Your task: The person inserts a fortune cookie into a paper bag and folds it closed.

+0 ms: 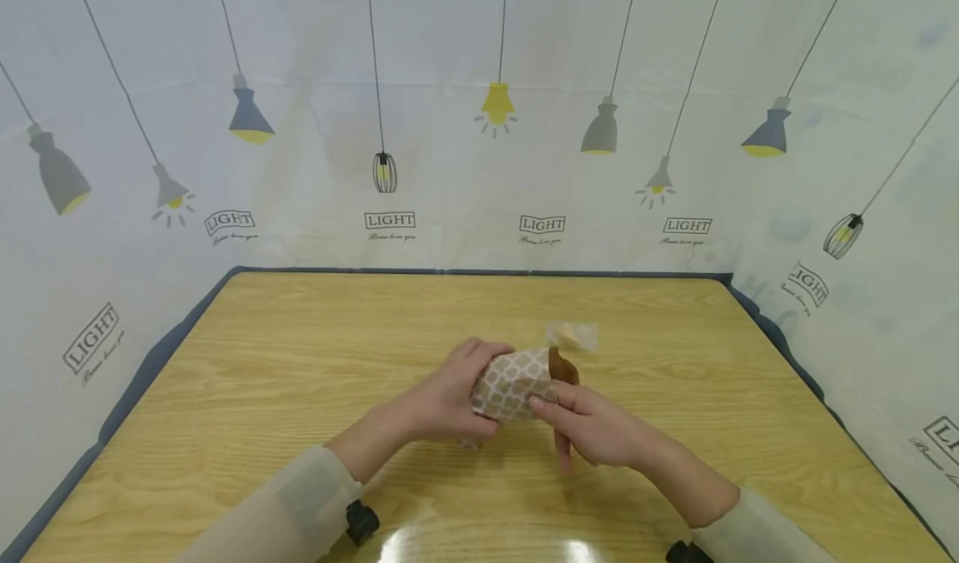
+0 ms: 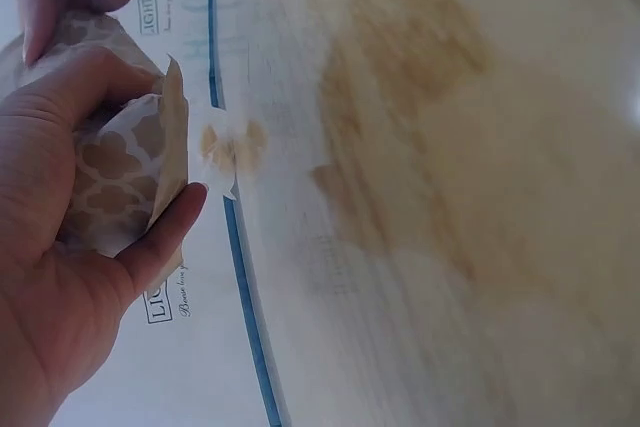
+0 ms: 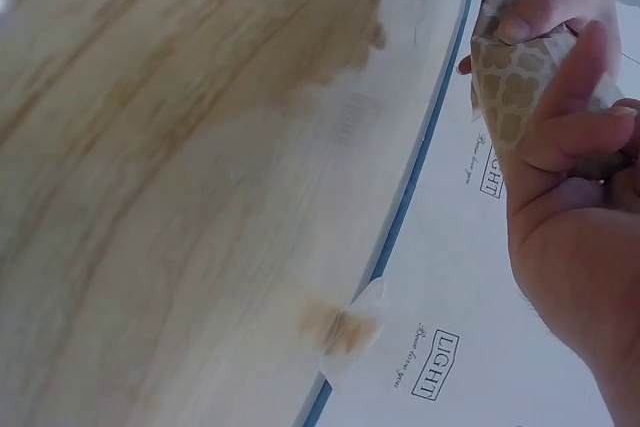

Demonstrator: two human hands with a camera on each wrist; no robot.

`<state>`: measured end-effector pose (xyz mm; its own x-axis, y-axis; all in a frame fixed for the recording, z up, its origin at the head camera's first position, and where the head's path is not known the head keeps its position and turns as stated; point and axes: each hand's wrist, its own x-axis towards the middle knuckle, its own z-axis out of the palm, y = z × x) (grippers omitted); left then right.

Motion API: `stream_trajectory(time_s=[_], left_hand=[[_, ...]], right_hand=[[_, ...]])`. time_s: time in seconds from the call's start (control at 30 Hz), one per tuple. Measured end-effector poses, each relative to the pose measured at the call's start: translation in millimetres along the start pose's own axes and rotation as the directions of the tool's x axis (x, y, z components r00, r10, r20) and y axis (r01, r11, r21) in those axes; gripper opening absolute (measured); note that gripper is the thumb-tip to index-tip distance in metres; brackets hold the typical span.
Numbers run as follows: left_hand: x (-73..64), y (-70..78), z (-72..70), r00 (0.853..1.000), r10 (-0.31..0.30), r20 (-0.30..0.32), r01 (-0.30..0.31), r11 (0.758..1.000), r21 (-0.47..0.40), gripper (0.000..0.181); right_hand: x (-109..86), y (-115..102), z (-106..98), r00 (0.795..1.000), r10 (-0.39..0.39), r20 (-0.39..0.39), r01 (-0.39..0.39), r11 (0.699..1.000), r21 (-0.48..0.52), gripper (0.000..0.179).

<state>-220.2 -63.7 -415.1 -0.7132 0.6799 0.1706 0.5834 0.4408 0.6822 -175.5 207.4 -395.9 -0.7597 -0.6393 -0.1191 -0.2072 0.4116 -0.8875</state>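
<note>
Above the middle of the table, a tan paper piece with a white lattice pattern (image 1: 513, 386), looking like a small bag or wrapper, is between both hands. My left hand (image 1: 457, 392) grips its left side, thumb below and fingers over the top. With thumb on the patterned face, my right hand (image 1: 599, 425) pinches the right edge, where plain brown paper (image 1: 563, 366) shows. In the left wrist view the left hand (image 2: 70, 217) curls round the patterned paper (image 2: 115, 172). In the right wrist view some right-hand (image 3: 570, 217) fingers are partly hidden. Whether anything is inside cannot be seen.
Just behind the hands, a small clear plastic packet (image 1: 573, 336) with something tan in it lies on the wooden table (image 1: 337, 321). A white sheet (image 1: 442, 130) printed with lamps stands round the table's back and sides.
</note>
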Motion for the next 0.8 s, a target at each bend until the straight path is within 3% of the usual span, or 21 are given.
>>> stream_trajectory(time_s=[0.13,0.3,0.4,0.63,0.8], left_hand=[[-0.4,0.3,-0.2,1.000,0.009,0.002,-0.009,1.000,0.016,0.099],[-1.3,1.7,-1.3,1.000,0.005,-0.001,-0.005,1.000,0.011,0.100],[-2.0,1.7,-1.6,1.000,-0.015,-0.002,0.015,1.000,0.000,0.101],[-4.0,-3.8,-2.1,0.998,-0.051,-0.021,0.050,0.997,-0.062,0.094],[-5.4,-5.6,-3.1,0.999,-0.048,-0.014,0.047,0.997,-0.068,0.092]], right_hand=[[1.1,-3.7,0.6,1.000,-0.023,-0.005,0.022,0.999,-0.047,0.043],[0.5,-2.9,0.2,0.998,0.049,0.040,-0.050,0.998,0.024,0.048],[-0.6,-0.6,0.4,0.998,0.044,0.048,-0.046,0.999,0.027,0.045],[-2.5,2.7,-1.1,0.995,-0.020,-0.096,0.019,1.000,-0.013,0.035],[-2.5,1.9,-3.8,0.993,0.008,-0.116,-0.014,0.998,-0.057,0.034]])
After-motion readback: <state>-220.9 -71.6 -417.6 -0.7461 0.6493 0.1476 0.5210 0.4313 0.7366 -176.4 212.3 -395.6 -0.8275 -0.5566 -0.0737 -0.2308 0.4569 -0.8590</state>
